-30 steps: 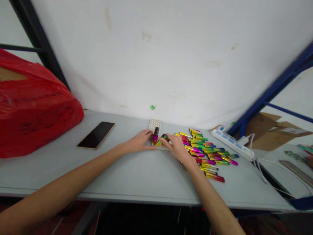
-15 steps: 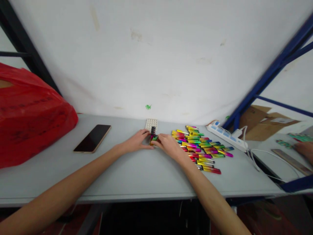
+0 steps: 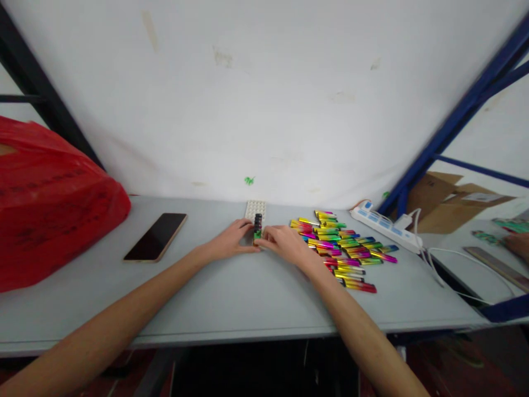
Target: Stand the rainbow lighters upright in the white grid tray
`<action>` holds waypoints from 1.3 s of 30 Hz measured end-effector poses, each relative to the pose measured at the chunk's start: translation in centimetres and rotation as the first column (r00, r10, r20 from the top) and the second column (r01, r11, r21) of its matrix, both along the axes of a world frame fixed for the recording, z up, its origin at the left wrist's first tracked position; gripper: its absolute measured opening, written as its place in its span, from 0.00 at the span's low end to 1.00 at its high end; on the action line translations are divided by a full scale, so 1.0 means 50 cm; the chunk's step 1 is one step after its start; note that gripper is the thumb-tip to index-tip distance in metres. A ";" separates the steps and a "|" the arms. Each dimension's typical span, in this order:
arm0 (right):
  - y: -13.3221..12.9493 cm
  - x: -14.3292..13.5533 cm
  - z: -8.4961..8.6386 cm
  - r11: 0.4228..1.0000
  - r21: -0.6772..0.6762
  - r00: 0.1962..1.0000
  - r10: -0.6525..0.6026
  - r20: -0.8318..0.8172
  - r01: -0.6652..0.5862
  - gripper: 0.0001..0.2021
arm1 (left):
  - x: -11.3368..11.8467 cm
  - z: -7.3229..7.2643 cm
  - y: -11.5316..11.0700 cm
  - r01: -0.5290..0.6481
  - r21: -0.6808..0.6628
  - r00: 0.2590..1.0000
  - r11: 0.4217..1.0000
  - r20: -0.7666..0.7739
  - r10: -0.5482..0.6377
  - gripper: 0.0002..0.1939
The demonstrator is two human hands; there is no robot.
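Observation:
At the middle of the table, a short row of lighter-like pieces [image 3: 258, 223] with black ends and shiny coloured bodies sits between my hands. My left hand [image 3: 231, 239] is curved against its left side, thumb near the front end and fingers at the back. My right hand [image 3: 285, 242] pinches at the front right, where a green shiny body shows. My fingers partly cover the row. Just behind it lies a white studded pad [image 3: 255, 208]. A spread of slim, shiny two-coloured lighter-like pieces [image 3: 330, 242] lies to the right of my right hand.
A phone [image 3: 156, 237] lies at left, beside a red plastic bag [image 3: 61, 204]. A white power strip [image 3: 386, 227] with cables stands at right, near a blue metal frame [image 3: 450, 121] and cardboard [image 3: 442, 204]. Another person's hand [image 3: 518, 245] shows at far right.
My right fingers have shifted slightly on the row, so more of its black ends and green front shows. My left hand stays nearly still. The view has tilted slightly.

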State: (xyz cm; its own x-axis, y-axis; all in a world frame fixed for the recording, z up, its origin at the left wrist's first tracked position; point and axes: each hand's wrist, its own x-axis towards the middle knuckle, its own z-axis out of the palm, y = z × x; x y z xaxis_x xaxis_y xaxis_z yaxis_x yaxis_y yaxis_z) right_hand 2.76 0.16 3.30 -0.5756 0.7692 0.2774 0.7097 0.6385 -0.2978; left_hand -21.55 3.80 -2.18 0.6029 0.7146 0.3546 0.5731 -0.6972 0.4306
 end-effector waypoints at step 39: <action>0.066 0.057 -0.047 0.894 -0.420 0.561 -0.271 -0.782 -0.154 0.26 | 0.012 0.015 -0.022 -0.035 -0.011 0.999 0.999 -0.031 0.035 0.35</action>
State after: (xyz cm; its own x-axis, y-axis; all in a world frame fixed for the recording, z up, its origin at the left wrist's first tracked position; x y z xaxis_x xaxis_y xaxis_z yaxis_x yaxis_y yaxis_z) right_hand 5.59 3.45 0.95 -0.2158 0.9426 0.2549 0.0576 0.2729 -0.9603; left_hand -20.95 2.70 -1.40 0.5878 0.7393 0.3284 0.6102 -0.6717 0.4201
